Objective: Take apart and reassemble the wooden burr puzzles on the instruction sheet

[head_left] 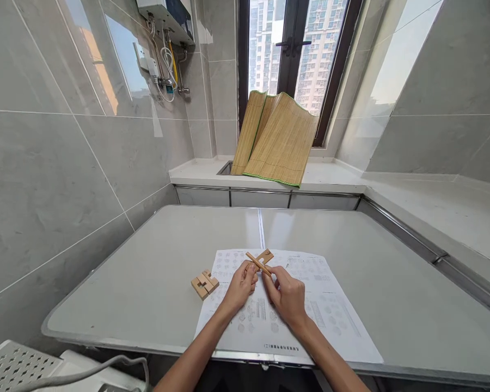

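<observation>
My left hand (242, 284) and my right hand (286, 294) meet over a printed instruction sheet (335, 321) on the grey table (155, 272). Together they pinch a small assembly of wooden puzzle pieces (260, 260), two sticks crossed, held just above the paper. Both hands have fingers closed around it. A second cluster of interlocked wooden blocks (204, 283) lies on the table just left of the sheet, near my left hand, untouched.
A rolled bamboo mat (275, 139) leans against the window on the far counter (335, 177). Tiled walls close in on the left and right. A white perforated object (12, 366) and a grey cable (81, 373) sit below the table's front left corner.
</observation>
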Motion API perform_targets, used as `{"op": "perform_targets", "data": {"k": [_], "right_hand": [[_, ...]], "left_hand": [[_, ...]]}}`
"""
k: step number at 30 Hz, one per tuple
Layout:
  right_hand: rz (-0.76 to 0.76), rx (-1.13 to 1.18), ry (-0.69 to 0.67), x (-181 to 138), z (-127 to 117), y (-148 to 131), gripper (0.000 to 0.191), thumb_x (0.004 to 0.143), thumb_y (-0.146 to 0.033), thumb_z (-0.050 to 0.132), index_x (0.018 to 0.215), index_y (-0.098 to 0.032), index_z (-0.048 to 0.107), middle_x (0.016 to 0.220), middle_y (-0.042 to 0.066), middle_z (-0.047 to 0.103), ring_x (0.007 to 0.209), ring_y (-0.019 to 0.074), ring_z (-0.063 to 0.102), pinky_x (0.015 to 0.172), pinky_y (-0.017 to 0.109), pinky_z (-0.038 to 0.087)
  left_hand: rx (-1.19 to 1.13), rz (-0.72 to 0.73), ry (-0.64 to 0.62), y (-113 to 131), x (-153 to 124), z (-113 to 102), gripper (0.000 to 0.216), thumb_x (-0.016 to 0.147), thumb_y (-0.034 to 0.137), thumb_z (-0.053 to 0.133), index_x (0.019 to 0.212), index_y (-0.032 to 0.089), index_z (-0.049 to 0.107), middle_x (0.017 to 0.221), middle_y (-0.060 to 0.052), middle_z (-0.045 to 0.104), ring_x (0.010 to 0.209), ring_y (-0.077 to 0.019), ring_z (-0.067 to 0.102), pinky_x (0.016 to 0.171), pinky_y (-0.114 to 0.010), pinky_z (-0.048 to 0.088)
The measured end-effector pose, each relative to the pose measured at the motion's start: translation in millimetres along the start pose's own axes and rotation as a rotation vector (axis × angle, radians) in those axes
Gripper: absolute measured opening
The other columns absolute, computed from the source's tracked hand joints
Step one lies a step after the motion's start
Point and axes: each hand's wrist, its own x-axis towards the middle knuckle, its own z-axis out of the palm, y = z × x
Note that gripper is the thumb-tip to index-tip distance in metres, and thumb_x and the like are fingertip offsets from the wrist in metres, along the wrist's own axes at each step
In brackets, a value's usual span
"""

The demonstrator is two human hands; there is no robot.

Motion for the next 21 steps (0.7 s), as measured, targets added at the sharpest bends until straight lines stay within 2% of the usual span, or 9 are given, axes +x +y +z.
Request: {"op": "perform_targets", "data": {"k": [11, 16, 21], "right_hand": [[0.074, 0.022, 0.020, -2.0, 3.5, -1.5, 0.027, 0.103, -0.034, 0.048, 0.096, -0.020, 0.070, 0.074, 0.003, 0.071, 0.050, 0.0146, 0.060, 0.053, 0.026, 0.037], [0.115, 0.049, -0.025, -2.2, 4.6, 0.1, 0.029, 0.104, -0.038, 0.047, 0.095, -0.022, 0.069, 0.076, 0.003, 0.073, 0.054, 0.0162, 0.062, 0.056, 0.026, 0.038], [0.112, 0.018, -0.067, -2.1, 7.7, 2.0, 0.028, 0.105, -0.038, 0.044, 0.097, -0.021, 0.065, 0.072, 0.002, 0.072, 0.053, 0.0167, 0.063, 0.055, 0.026, 0.037]], "left_hand": [[0.036, 0.016, 0.036, -1.9, -4.5, 5.6, 0.047, 0.095, 0.068, 0.050, 0.091, 0.021, 0.049, 0.061, 0.011, 0.025, 0.049, -0.0078, 0.019, 0.045, -0.021, 0.020], [0.126, 0.032, 0.076, -3.6, -7.0, 2.3, 0.046, 0.096, 0.066, 0.051, 0.093, 0.020, 0.054, 0.061, 0.009, 0.034, 0.049, -0.0089, 0.029, 0.047, -0.023, 0.025], [0.174, 0.029, 0.120, -8.5, -8.5, 3.8, 0.045, 0.097, 0.064, 0.047, 0.093, 0.020, 0.055, 0.062, 0.008, 0.037, 0.049, -0.0096, 0.030, 0.048, -0.024, 0.027]]}}
